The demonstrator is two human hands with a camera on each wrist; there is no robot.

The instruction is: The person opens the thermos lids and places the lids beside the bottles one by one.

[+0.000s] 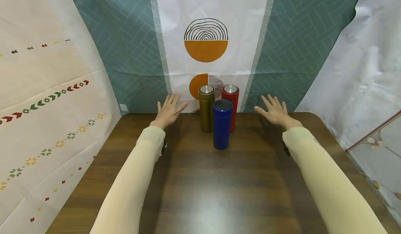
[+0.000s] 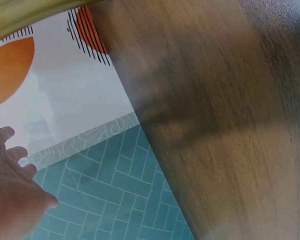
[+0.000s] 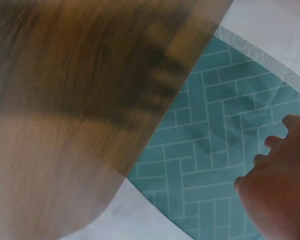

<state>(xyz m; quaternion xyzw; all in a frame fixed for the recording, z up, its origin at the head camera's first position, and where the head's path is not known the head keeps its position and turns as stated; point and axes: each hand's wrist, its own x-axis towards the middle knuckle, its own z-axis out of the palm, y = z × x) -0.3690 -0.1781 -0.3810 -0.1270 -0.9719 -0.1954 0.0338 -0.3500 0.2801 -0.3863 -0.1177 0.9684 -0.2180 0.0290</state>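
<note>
Three capped bottles stand upright close together near the table's far edge. The olive-gold bottle (image 1: 206,112) is on the left, the red bottle (image 1: 234,114) on the right, and the blue bottle (image 1: 221,129) in front, partly covering the red one. Left of the gold bottle, my left hand (image 1: 167,112) is spread with nothing in it. My right hand (image 1: 275,112) is likewise spread and holds nothing, some way right of the red bottle. Neither hand touches a bottle. A slice of the gold bottle (image 2: 35,15) crosses the top of the left wrist view.
The brown wooden table (image 1: 194,185) has rounded far corners. Behind it hangs a green and white cloth (image 1: 244,35) with orange patterns. A cream patterned cloth (image 1: 47,122) hangs at the left, and a pale cloth (image 1: 360,70) at the right.
</note>
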